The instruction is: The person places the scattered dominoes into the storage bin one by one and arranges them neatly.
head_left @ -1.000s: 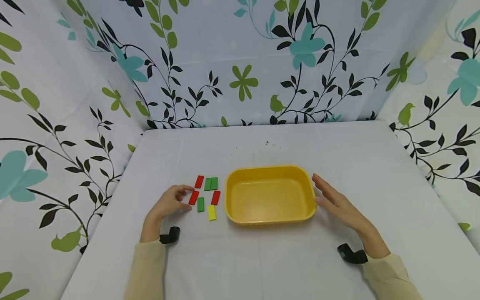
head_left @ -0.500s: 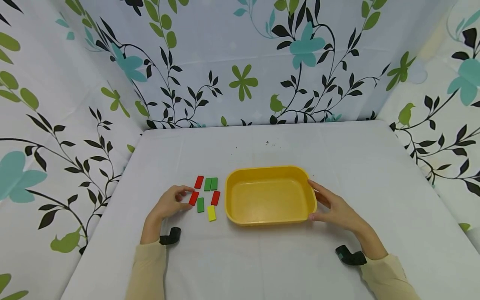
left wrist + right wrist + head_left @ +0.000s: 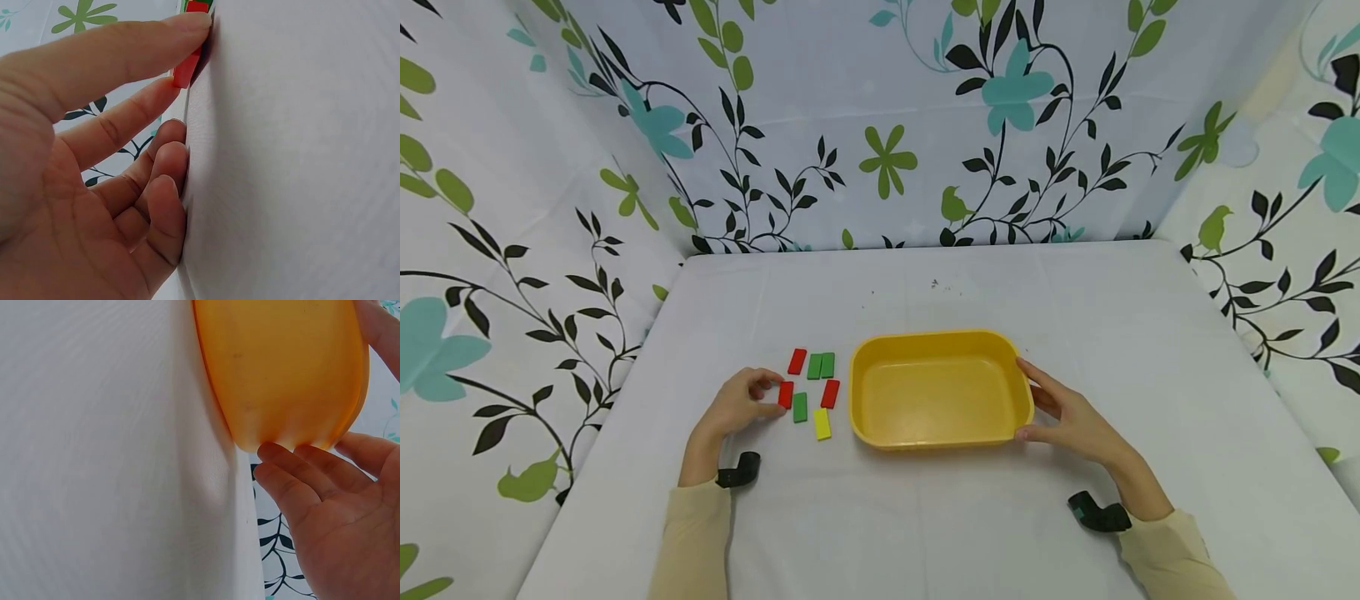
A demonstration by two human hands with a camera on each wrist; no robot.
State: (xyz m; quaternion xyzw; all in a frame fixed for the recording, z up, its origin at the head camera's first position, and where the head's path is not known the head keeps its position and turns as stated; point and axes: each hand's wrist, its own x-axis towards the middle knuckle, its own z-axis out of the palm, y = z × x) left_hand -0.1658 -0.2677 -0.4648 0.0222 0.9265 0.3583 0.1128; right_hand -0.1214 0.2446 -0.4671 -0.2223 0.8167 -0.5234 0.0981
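Note:
My left hand [image 3: 737, 408] pinches a small red block [image 3: 786, 395] between thumb and index finger. In the left wrist view the red block [image 3: 186, 67] shows at those two fingertips, while the other fingers curl loosely by the white cloth. My right hand [image 3: 1071, 421] grips the right end of a shallow yellow tray [image 3: 942, 446]. The right wrist view has the thumb along one side of the tray [image 3: 281, 369] and fingertips against its end wall. Nothing lies inside the tray.
Around the held block lie red blocks [image 3: 797, 361], green blocks [image 3: 801, 407] and a yellow block [image 3: 823, 424], left of the tray. A white cloth covers the table [image 3: 917, 525]. Leaf-patterned curtains [image 3: 887, 100] stand behind and at both sides.
My right hand has closed from beside the tray onto its right end. The red block at my left fingertips has turned slightly, and the tray has stayed in place.

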